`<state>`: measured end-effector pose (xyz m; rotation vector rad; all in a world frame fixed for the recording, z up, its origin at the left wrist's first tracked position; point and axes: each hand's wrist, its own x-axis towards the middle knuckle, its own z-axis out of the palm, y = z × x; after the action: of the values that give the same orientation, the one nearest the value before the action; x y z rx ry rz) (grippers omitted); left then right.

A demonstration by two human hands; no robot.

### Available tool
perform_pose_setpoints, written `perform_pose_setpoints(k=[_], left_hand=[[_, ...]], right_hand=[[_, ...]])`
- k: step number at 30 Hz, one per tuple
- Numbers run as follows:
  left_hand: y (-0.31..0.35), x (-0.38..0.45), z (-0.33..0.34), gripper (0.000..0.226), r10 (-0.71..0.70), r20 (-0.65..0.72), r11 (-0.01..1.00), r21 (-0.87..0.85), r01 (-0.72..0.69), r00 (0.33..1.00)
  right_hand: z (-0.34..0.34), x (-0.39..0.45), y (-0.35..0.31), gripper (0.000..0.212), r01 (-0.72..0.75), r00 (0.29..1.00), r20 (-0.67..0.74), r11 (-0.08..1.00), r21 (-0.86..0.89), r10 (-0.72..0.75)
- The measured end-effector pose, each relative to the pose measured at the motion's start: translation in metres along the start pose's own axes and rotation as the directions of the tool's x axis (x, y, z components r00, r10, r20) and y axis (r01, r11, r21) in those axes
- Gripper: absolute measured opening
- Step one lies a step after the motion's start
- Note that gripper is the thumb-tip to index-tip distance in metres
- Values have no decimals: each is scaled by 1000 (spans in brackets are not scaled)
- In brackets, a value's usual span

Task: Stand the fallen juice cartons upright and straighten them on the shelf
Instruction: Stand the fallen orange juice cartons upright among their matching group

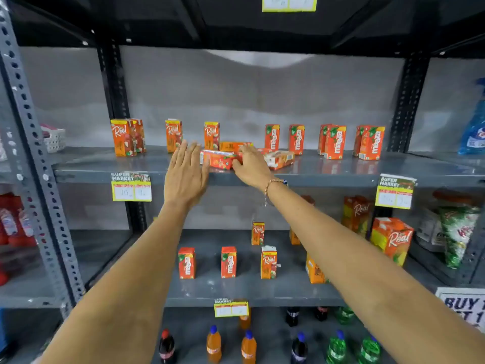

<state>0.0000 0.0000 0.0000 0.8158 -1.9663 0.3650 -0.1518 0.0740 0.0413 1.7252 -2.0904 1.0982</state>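
Three orange juice cartons lie flat in the middle of the grey upper shelf [105, 166]: one near the front [219, 160], one behind it [232, 146], one to the right [279, 159]. My right hand [250, 164] rests on the right end of the front fallen carton, fingers curled over it. My left hand [185, 177] is flat with fingers apart, just left of that carton, holding nothing. Upright Real cartons [121, 137] stand at the left of the shelf and upright Maaza cartons [371, 143] at the right.
The lower shelf [236, 292] carries more upright cartons and larger Real boxes [392, 239]. Soft-drink bottles [214, 344] stand below. A blue spray bottle [473, 127] is at the far right, a white basket [53, 139] at the far left. Price tags [131, 186] hang off the shelf edges.
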Motion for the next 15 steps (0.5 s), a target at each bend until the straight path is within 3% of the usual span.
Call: perform_pose_setpoints(k=[6, 9, 12, 15], left_hand=[[-14, -15, 35, 44, -1, -26, 993, 122, 5, 1000], [-20, -16, 49, 37, 8, -91, 987, 163, 7, 996], [-26, -16, 59, 33, 53, -179, 988, 153, -25, 982], [-29, -14, 66, 34, 59, -231, 990, 141, -26, 971]], right_hand=[[16, 14, -5, 29, -51, 996, 61, 994, -94, 57], [21, 16, -3, 34, -46, 999, -11, 992, -115, 45], [23, 10, -7, 42, -34, 979, -203, 991, -129, 8], [4, 11, -4, 55, 36, 990, -135, 997, -66, -45]])
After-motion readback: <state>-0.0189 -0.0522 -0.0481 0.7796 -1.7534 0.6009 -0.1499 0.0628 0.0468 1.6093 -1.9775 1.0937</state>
